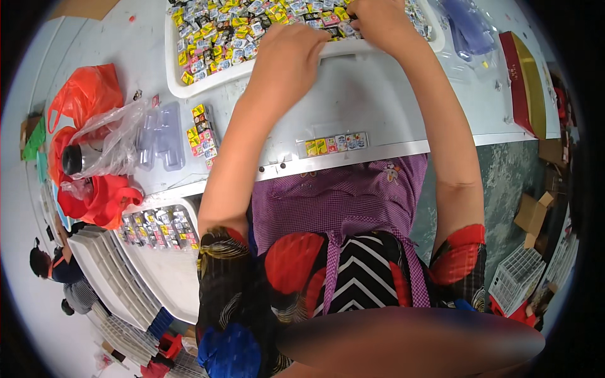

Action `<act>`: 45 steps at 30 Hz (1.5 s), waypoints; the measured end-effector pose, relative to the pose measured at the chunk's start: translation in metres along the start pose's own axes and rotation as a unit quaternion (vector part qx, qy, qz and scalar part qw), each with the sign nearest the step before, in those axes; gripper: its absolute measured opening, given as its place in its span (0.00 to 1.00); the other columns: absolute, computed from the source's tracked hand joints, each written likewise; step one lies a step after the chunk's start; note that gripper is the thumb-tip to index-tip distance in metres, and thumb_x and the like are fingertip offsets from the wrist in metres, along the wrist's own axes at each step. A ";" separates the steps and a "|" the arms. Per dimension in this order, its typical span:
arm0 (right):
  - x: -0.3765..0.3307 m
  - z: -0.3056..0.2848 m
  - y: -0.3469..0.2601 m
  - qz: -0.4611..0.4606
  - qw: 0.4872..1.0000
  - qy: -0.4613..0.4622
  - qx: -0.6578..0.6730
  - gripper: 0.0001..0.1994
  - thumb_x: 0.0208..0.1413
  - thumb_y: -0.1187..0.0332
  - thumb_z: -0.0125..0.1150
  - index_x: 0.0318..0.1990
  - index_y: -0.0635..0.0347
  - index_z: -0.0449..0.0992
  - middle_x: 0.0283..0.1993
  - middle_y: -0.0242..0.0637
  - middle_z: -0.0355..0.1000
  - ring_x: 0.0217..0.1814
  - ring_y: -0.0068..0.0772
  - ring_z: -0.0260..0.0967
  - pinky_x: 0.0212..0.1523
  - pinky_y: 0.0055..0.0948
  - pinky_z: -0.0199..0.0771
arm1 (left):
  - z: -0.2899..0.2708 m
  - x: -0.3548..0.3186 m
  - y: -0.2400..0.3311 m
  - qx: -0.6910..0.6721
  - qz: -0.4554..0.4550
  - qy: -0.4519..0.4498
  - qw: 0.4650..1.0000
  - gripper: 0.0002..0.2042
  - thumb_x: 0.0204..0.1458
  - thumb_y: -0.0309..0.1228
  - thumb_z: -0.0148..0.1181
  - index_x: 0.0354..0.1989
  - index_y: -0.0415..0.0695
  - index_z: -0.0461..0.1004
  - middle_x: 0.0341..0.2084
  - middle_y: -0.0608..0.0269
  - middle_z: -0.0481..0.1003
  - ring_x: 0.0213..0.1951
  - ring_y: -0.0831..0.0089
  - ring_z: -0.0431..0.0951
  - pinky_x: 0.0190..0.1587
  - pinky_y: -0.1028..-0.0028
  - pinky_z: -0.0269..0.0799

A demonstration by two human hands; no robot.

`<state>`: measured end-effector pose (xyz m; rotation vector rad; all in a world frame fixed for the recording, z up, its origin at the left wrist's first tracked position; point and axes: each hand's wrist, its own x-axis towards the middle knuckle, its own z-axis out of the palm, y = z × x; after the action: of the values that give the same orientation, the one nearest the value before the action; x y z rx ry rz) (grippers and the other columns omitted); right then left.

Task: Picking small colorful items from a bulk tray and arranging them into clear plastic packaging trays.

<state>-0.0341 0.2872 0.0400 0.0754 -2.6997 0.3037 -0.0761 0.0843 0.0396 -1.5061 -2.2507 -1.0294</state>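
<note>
A white tray [208, 85] full of small printed blocks [220, 38] in yellow, white, pink and black lies at the far side of the table. Over its near rim reaches my left hand [290, 57], with its fingers drawn together; anything between them is hidden. My right hand [382, 24] is among the blocks farther right, its fingertips bent in and partly cut off by the top edge. A clear holder [335, 144] with a row of several such blocks lies by the table's front edge. Left of my left forearm stands another group of blocks [202, 133].
Empty clear plastic trays [165, 135] and red bags [88, 94] lie on the left, near a dark-capped bottle [74, 159]. A lower tray [183, 277] holds filled packs. At the right are a red and gold box [522, 85] and clear plastic pieces [466, 28]. A person [60, 264] is far left.
</note>
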 end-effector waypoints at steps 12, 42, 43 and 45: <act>-0.006 0.022 0.016 0.160 0.977 -0.026 0.141 0.02 0.42 0.77 0.58 0.25 0.62 0.71 0.30 0.48 0.70 0.35 0.48 0.68 0.37 0.37 0.68 | 0.028 0.072 -0.034 -0.011 -0.117 -0.278 0.953 0.07 0.43 0.31 0.61 0.25 0.40 0.77 0.27 0.46 0.76 0.34 0.50 0.76 0.39 0.60 0.72; -0.015 0.023 0.026 0.184 0.922 0.127 0.315 0.06 0.51 0.75 0.62 0.31 0.60 0.70 0.24 0.25 0.65 0.25 0.15 0.59 0.26 0.18 0.61 | -0.042 -0.092 0.029 -0.108 -0.143 -0.372 0.911 0.10 0.39 0.13 0.49 0.30 0.37 0.72 0.34 0.50 0.69 0.39 0.49 0.72 0.42 0.60 0.69; -0.015 0.022 0.026 0.204 0.907 0.125 0.348 0.06 0.52 0.75 0.62 0.32 0.60 0.69 0.25 0.25 0.65 0.26 0.14 0.59 0.27 0.18 0.61 | -0.042 -0.091 0.027 -0.105 -0.126 -0.372 0.913 0.10 0.39 0.13 0.49 0.30 0.37 0.72 0.34 0.50 0.69 0.39 0.49 0.72 0.42 0.60 0.69; -0.015 0.023 0.025 0.225 0.889 0.123 0.379 0.06 0.52 0.75 0.62 0.32 0.60 0.69 0.25 0.24 0.65 0.26 0.14 0.59 0.27 0.17 0.61 | -0.043 -0.090 0.025 -0.102 -0.107 -0.374 0.915 0.10 0.38 0.13 0.49 0.30 0.37 0.72 0.34 0.50 0.69 0.39 0.49 0.72 0.42 0.60 0.69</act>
<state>-0.0319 0.3061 0.0087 -0.3447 -2.1602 1.3888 -0.0220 -0.0028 0.0314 -2.0434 -2.9445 -0.8477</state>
